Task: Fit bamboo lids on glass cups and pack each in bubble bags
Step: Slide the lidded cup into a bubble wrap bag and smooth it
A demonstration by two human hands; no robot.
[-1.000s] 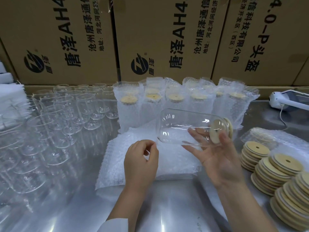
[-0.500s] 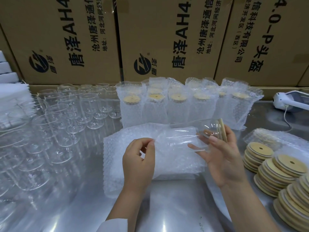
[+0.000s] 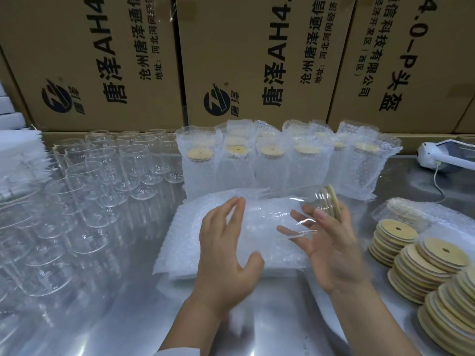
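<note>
Bagging is underway: right hand (image 3: 334, 247) grips the lidded cup (image 3: 316, 201), lid toward two o'clock, over the bubble bags (image 3: 190, 235). Left hand (image 3: 223, 253), fingers spread and empty, likely must hold a bag mouth open.

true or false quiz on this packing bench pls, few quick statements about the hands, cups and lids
1. The clear glass cup held by the right hand lies on its side with a round bamboo lid fitted. True.
2. The stacked loose bamboo lids sit on the table's left side. False: they sit on the right; empty clear glasses fill the left.
3. Bubble-bagged cups stand upright in front of brown cardboard boxes. True.
4. The left hand grips a lid. False: it holds no lid, its fingers spread over the flat bubble bags.
</note>
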